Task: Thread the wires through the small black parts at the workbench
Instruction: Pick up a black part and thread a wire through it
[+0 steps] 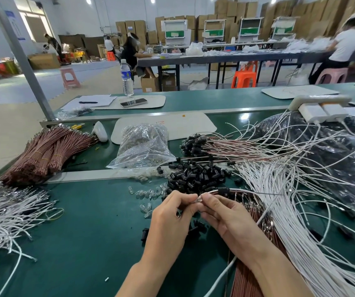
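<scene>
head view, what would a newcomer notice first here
The left hand and right hand pinch a wire between them at lower centre. Just beyond sits a heap of black parts. White wires fan across the right, with brown bundles at far left.

The green bench [82, 232] bears a heap of black parts [195, 176] at its middle, with clear bulbs [148, 192] strewn at the heap's 9 o'clock and a clear bag [144, 146] at its 11. White wires [300, 211] sprawl at 3 o'clock, a white tangle [0, 211] at 8, tied brown wires [43, 153] at 10, a white mat [183, 125] at 12.
</scene>
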`<state>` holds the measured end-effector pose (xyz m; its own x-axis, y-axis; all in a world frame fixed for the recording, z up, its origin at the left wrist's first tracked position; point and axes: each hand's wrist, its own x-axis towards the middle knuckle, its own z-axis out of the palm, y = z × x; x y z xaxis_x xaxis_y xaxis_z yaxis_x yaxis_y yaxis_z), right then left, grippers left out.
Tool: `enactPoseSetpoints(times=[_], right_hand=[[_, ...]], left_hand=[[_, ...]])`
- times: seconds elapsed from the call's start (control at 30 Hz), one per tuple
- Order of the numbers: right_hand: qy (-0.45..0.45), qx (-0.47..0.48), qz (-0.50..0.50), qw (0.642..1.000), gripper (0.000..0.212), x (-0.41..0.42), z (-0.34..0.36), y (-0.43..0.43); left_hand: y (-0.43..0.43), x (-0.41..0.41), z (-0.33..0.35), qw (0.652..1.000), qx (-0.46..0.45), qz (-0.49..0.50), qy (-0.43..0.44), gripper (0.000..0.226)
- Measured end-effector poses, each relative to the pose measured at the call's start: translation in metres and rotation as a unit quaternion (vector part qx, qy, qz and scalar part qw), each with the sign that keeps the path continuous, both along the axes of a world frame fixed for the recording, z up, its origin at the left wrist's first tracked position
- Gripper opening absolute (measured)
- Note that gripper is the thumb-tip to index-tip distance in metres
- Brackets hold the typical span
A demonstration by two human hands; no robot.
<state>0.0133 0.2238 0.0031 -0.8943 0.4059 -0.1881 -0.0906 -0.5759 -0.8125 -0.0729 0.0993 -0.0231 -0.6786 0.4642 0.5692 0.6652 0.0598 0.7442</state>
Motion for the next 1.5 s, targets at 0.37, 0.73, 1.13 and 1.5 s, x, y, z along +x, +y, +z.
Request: enactPoseSetpoints(times=[0.37,0.73,1.13,1.5], right_hand=[[0.000,0.006,0.007,1.000,0.023,-0.0005,0.0010,-0.0018],[0.010,0.060,-0.028,0.998,0.028,-0.0024,-0.0020,-0.0020],[0.069,-0.022,-0.109,0.991,0.027,0.0021,0.0034,0.0040],[0.012,0.041,-0.038,0.998,0.033,-0.0030,-0.0003,-0.0044]], left_hand=[[0.0024,0.0038,0.0038,0.998,-0.015,0.006,0.058,0.013],[0.0011,0.0048,0.0057,0.990,-0.052,0.047,0.119,0.012],[-0.0013,0.0019,0.0069,0.998,-0.018,0.047,0.032,0.005],[-0.0018,0.0031,0.0052,0.999,-0.031,0.006,0.035,0.022]])
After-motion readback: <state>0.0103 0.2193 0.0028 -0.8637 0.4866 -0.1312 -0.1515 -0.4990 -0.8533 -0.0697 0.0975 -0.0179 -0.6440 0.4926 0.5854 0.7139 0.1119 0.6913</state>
